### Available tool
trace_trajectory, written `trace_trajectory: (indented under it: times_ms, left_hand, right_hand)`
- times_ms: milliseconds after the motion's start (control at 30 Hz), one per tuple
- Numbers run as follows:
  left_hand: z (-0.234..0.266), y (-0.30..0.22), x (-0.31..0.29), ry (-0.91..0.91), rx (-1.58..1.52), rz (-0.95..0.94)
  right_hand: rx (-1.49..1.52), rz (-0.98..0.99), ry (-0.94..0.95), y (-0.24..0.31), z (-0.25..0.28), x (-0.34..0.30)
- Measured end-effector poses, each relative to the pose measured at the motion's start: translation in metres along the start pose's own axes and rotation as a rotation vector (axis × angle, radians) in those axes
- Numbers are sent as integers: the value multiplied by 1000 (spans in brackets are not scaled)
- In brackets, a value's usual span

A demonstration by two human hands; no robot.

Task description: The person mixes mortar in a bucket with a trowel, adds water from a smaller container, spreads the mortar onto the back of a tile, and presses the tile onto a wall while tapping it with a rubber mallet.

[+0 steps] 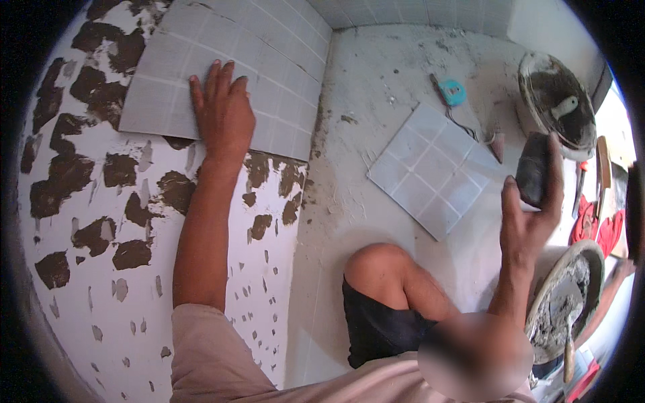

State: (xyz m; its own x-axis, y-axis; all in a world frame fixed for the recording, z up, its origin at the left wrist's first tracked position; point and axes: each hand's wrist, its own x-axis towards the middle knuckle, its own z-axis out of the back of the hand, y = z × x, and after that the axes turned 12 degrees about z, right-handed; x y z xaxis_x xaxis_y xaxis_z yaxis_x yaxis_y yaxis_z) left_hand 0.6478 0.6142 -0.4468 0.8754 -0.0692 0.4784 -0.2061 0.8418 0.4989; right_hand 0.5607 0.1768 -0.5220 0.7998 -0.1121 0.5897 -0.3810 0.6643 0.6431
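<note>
My left hand (225, 114) lies flat with fingers spread on a grey wall tile (161, 94), at the lower edge of the tiled part of the wall. Below that edge the white wall (134, 322) carries dark mortar dabs (121, 170) and small chipped marks. Raised at the right, my right hand (531, 232) grips a dark rectangular block (533, 168) between thumb and fingers; its exact kind cannot be told. A loose grey tile with a square grid pattern (433, 171) rests on the floor between my hands.
Beyond the loose tile lie a turquoise tape measure (452, 93) and a small pointed tool (496, 146). Two mortar tubs stand at the right, the far one (527, 114) and the near one (537, 316), which holds a trowel (570, 336). Red cloth (594, 225) lies between them.
</note>
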Motion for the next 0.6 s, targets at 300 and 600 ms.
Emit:
trace_trajectory:
  times_ms: [300,600]
  left_hand:
    - [-14,-10,20,186,275,-158]
    - [-20,-17,38,185,489,-143]
  right_hand:
    - [1133,-179,44,57,-42,98]
    - [1738,-538,-102,96,-156,145]
